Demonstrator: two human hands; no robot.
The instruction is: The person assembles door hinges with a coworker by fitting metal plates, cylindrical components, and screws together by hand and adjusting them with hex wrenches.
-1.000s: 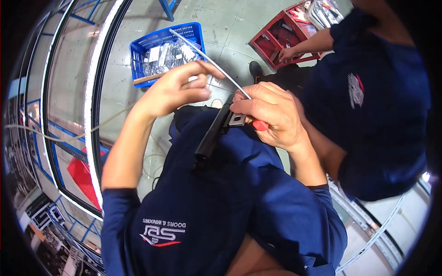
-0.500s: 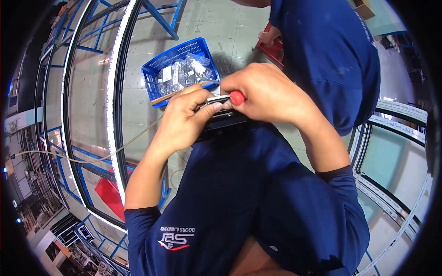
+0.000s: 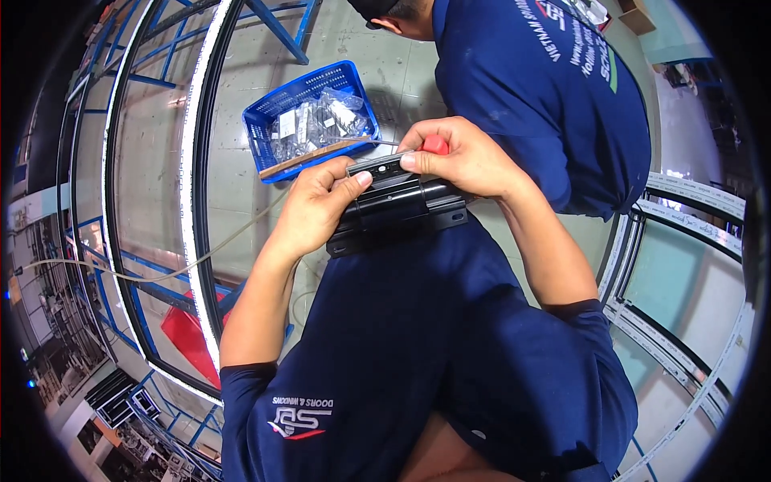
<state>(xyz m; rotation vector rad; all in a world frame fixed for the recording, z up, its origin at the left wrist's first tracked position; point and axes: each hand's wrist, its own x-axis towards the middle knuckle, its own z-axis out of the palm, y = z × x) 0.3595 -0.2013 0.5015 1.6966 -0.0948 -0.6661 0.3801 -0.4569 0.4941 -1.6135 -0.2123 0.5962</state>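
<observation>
Over my lap lies a long black metal hardware piece [image 3: 401, 210] with ribbed edges and a slotted hole near its right end. On its far side, a short strip with a small hole [image 3: 383, 169] is pinched between thumb and fingers of my left hand [image 3: 301, 213]. My right hand [image 3: 479, 161] is closed round a red-handled screwdriver [image 3: 435, 145], whose thin shaft points left past the strip. The right thumb also presses on the strip's right end. My fingers partly cover the strip and the tool.
Ahead on the tiled floor stands a blue plastic basket [image 3: 317, 80] of bagged parts, a wooden strip along its near rim. A co-worker in a navy shirt [image 3: 514, 96] bends close at the right. Tall frames [image 3: 193, 161] stand left, more frames [image 3: 683, 273] right. A thin hose [image 3: 229, 241] crosses at left.
My right hand has turned and moved slightly right, and the red handle now points away. The black piece shows more of its face. The co-worker has leaned further left into view.
</observation>
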